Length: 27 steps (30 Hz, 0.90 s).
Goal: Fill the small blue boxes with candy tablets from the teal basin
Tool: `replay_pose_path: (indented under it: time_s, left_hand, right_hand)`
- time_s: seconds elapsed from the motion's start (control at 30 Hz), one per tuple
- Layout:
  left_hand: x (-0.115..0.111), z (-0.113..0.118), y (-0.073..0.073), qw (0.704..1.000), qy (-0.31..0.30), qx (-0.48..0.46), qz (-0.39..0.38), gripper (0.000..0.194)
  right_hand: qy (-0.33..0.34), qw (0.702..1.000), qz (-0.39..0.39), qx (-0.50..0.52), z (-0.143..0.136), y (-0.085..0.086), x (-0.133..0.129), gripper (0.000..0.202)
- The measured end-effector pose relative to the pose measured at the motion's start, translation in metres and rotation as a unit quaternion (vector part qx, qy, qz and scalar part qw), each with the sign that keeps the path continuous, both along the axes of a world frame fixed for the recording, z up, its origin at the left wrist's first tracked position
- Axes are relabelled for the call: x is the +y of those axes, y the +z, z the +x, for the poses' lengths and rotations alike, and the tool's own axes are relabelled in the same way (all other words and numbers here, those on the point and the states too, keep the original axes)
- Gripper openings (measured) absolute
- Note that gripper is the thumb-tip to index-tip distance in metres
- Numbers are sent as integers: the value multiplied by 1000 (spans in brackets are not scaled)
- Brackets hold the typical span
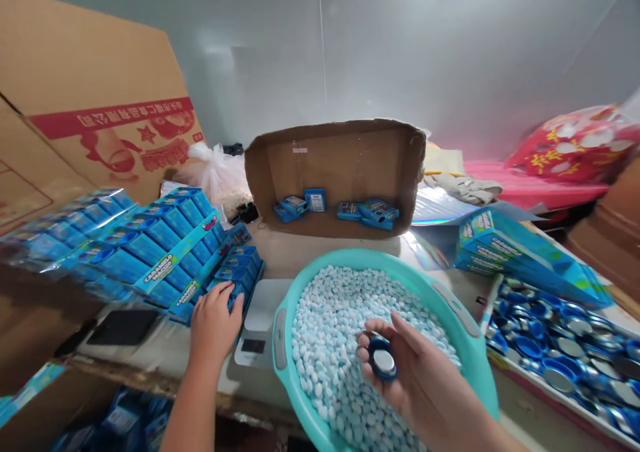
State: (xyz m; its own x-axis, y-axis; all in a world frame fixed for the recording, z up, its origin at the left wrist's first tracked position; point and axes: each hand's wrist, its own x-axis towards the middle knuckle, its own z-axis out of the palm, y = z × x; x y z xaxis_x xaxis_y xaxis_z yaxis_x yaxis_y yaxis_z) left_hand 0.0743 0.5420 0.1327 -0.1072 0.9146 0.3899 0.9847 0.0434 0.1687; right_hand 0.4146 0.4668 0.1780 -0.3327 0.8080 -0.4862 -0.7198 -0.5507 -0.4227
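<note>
head view: the right hand pinches a small round blue tin over the teal basin of pale candies — a slip would bury it; the left hand, fingers curled, rests on blue packs — they could topple.

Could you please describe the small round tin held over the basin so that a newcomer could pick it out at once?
Find the big teal plastic basin heaped with pale blue candies. Above its near edge, the right hand holds a small round dark blue tin with a silver face. Similar tins fill the tray to the right, but this one alone is in a hand.
</note>
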Motion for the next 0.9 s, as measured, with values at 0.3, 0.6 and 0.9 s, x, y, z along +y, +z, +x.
replay_pose_path:
  time_s: [0.3, 0.6, 0.9]
  left_hand:
    - [-82, 155, 60, 908, -407, -87, 53, 30]
    - [-78, 178, 67, 865, -436, -233, -88, 23]
    - [-81, 167, 64, 888, -333, -318, -12, 20]
  right_hand:
    - [23, 996, 1, 86, 0, 8, -5, 38]
    - [24, 991, 34, 126, 2, 5, -8, 45]
    - [-3, 997, -12, 70, 1, -3, -5, 35]
